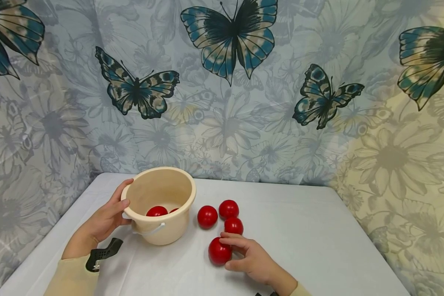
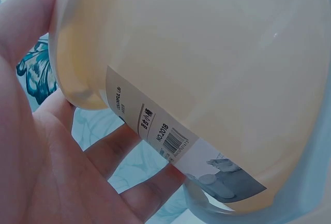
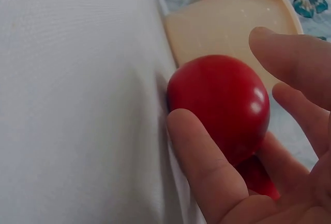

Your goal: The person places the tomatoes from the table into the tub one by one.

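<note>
My left hand (image 1: 105,218) grips the left side of a cream plastic bucket (image 1: 166,230), thumb over its rim, and the bucket tilts toward me. Inside, two red balls (image 1: 157,211) show, one only as a sliver. In the left wrist view a printed label (image 2: 170,136) runs across the bucket's wall beside the fingers. My right hand (image 1: 253,259) is at the nearest red ball (image 1: 219,251) on the table, thumb on one side and fingers spread on the other. In the right wrist view the thumb overlaps this ball (image 3: 217,105), and the index fingertip stands off it.
Three more red balls, among them one at the left (image 1: 207,217) and one at the back (image 1: 228,209), sit between bucket and right hand. A white cloth covers the table (image 1: 299,230). Behind it hangs a butterfly-patterned curtain (image 1: 229,135). The bucket's thin handle (image 1: 153,230) hangs down its front.
</note>
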A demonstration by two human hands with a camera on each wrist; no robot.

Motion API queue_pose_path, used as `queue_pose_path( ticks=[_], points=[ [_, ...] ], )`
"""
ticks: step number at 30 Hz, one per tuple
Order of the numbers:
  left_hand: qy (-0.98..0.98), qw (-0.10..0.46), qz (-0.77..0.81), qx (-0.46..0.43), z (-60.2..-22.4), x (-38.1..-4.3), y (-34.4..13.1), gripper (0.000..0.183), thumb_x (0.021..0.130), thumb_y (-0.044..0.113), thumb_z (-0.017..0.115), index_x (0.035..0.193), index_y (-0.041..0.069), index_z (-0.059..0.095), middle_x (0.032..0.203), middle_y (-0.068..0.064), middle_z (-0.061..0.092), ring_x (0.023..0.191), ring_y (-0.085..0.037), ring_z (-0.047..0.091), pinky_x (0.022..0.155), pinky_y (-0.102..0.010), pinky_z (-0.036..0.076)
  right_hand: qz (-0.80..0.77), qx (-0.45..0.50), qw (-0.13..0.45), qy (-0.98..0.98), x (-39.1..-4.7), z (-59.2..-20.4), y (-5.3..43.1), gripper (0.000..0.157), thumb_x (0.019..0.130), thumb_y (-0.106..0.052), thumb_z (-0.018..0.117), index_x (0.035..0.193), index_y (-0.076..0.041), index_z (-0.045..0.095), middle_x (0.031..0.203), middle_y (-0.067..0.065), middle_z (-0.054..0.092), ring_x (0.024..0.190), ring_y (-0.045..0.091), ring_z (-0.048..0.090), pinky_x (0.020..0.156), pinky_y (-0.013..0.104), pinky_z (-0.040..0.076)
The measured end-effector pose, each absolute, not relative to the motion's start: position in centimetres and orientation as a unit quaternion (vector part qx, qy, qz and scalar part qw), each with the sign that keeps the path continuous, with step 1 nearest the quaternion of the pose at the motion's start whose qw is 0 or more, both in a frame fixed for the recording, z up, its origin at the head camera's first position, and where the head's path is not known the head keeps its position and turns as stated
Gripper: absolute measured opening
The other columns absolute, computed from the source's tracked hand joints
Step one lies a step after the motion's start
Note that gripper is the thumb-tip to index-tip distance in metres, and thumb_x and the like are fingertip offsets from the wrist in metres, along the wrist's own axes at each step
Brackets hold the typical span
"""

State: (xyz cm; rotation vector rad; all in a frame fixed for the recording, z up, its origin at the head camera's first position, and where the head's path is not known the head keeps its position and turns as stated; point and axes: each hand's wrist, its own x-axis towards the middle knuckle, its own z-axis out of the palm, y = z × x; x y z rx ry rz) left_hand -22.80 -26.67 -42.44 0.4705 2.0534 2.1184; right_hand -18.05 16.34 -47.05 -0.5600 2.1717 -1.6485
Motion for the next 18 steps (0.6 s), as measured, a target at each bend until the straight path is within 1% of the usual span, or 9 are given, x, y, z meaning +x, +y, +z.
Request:
queue_pose_path(
  ticks=[9, 15, 18],
  points=[
    [0.684, 0.078, 0.707, 0.161, -42.53, -22.79, -26.7, 0.058, 0.107, 0.021, 0.036, 0.157, 0.03, 0.008, 0.16, -0.019, -0.003, 0.136, -0.058, 0.014, 0.088, -0.081, 0.031, -0.552, -0.211, 0.164, 0.79, -17.67, -47.31, 16.01, 0.049, 0.083, -0.012, 0.081, 0.127, -0.03, 0.069, 0.142, 0.001, 0.053, 0.135, 0.033, 0.038, 0.103, 0.047, 0.042],
    [0.683, 0.078, 0.707, 0.165, -42.46, -22.77, -26.69, 0.058, 0.107, 0.022, 0.036, 0.157, 0.029, 0.008, 0.16, -0.019, -0.002, 0.136, -0.058, 0.015, 0.087, -0.081, 0.031, -0.538, -0.231, 0.148, 0.797, -17.44, -47.36, 15.94, 0.044, 0.083, -0.012, 0.08, 0.122, -0.03, 0.071, 0.138, -0.003, 0.055, 0.131, 0.03, 0.043, 0.101, 0.045, 0.044],
    [0.683, 0.077, 0.707, 0.164, -42.42, -22.77, -26.67, 0.058, 0.107, 0.022, 0.036, 0.157, 0.029, 0.008, 0.16, -0.019, -0.002, 0.136, -0.058, 0.015, 0.087, -0.081, 0.03, -0.528, -0.241, 0.138, 0.802, -17.4, -47.57, 15.9, 0.042, 0.083, -0.012, 0.08, 0.121, -0.029, 0.071, 0.137, -0.002, 0.055, 0.129, 0.029, 0.045, 0.1, 0.043, 0.045]
  ],
)
